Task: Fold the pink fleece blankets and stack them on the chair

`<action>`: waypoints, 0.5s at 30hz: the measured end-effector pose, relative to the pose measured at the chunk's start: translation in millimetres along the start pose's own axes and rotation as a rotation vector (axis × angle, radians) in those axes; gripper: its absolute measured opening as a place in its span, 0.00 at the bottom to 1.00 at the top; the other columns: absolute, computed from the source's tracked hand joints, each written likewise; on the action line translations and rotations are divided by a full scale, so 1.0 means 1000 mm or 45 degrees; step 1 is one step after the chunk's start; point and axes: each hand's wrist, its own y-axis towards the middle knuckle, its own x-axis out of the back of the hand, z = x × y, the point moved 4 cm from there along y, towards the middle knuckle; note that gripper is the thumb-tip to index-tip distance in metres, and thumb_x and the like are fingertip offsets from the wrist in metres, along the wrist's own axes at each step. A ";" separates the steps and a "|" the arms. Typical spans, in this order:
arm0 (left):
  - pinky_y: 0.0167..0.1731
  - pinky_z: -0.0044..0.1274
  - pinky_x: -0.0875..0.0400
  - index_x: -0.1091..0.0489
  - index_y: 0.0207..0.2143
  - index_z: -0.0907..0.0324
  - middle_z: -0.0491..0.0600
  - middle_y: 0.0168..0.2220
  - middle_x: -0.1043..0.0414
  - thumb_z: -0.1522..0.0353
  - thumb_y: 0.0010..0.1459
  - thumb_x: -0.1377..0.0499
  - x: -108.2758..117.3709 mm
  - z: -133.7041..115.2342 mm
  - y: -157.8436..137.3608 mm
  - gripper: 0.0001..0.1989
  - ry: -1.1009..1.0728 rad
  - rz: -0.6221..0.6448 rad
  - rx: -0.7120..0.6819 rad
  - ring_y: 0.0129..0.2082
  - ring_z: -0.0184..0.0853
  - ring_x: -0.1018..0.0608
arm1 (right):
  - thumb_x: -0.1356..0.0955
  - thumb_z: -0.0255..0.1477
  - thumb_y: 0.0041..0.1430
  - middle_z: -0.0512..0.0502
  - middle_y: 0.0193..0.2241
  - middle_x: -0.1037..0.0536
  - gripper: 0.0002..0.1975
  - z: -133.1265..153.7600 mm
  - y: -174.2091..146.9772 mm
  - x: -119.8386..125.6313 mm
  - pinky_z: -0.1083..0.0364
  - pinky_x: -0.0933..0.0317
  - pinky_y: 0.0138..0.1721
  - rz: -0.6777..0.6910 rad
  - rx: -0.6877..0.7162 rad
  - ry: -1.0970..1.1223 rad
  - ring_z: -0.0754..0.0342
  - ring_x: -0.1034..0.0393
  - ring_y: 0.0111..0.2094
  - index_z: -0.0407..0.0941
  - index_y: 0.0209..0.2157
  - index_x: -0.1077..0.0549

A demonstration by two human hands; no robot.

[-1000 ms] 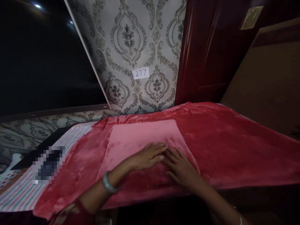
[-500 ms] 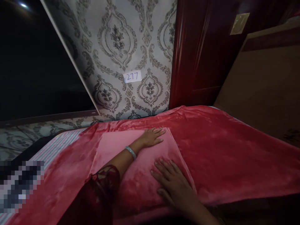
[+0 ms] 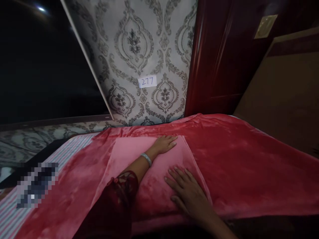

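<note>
A folded pink plush cloth [image 3: 139, 156] lies flat in the middle of a larger red plush blanket [image 3: 249, 166]. My left hand [image 3: 164, 144] rests palm down near the far right corner of the folded cloth, its fingers stretched out. A silver bracelet [image 3: 146, 158] circles that wrist. Closer to me, my right hand [image 3: 185, 192] lies flat on the cloth's right part with the fingers spread. Neither hand grips anything. My left forearm and dark red sleeve [image 3: 112, 205] cover the near left part of the cloth.
A striped cloth [image 3: 74, 149] shows under the blanket at left, with a pixelated patch over it. Behind stand a dark screen [image 3: 45, 66], patterned wallpaper [image 3: 134, 43] with a paper label [image 3: 147, 81] reading 277, a dark red wood panel [image 3: 211, 59] and a brown board [image 3: 286, 93].
The whole view has shifted slightly, so the scene sits farther right. Both hands stay flat on the pink cloth in nearly the same places.
</note>
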 end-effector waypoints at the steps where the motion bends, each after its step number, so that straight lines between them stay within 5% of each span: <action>1: 0.67 0.45 0.49 0.47 0.71 0.53 0.56 0.71 0.46 0.53 0.71 0.58 0.003 -0.002 -0.001 0.31 0.013 -0.003 0.026 0.69 0.46 0.40 | 0.34 0.32 0.67 0.48 0.68 0.40 0.30 -0.001 0.000 0.000 0.33 0.48 0.65 0.006 0.000 0.002 0.41 0.50 0.70 0.55 0.68 0.41; 5: 0.68 0.50 0.57 0.43 0.69 0.53 0.56 0.72 0.51 0.52 0.69 0.53 0.021 -0.015 -0.012 0.30 0.037 -0.050 0.068 0.71 0.51 0.46 | 0.34 0.31 0.65 0.45 0.67 0.36 0.29 -0.001 0.005 0.013 0.34 0.45 0.64 0.088 0.007 0.076 0.40 0.45 0.68 0.53 0.67 0.37; 9: 0.70 0.37 0.52 0.39 0.67 0.55 0.50 0.70 0.43 0.56 0.71 0.59 0.035 -0.032 -0.040 0.29 -0.289 -0.036 -0.078 0.70 0.39 0.41 | 0.36 0.28 0.66 0.40 0.61 0.28 0.24 0.013 0.026 0.039 0.39 0.39 0.61 0.101 0.036 0.178 0.42 0.34 0.61 0.47 0.62 0.31; 12: 0.68 0.29 0.46 0.40 0.68 0.53 0.46 0.69 0.41 0.56 0.72 0.65 0.034 -0.041 -0.072 0.30 -0.527 0.089 -0.189 0.67 0.33 0.36 | 0.37 0.27 0.67 0.41 0.56 0.24 0.19 0.033 0.050 0.045 0.43 0.39 0.61 0.102 0.194 0.265 0.46 0.31 0.58 0.46 0.57 0.26; 15: 0.70 0.35 0.54 0.41 0.68 0.50 0.47 0.71 0.46 0.54 0.72 0.62 0.025 -0.035 -0.099 0.29 -0.378 0.187 -0.252 0.71 0.35 0.43 | 0.35 0.31 0.68 0.42 0.60 0.27 0.20 0.049 0.066 0.031 0.44 0.43 0.64 0.167 0.367 0.293 0.47 0.35 0.61 0.48 0.59 0.27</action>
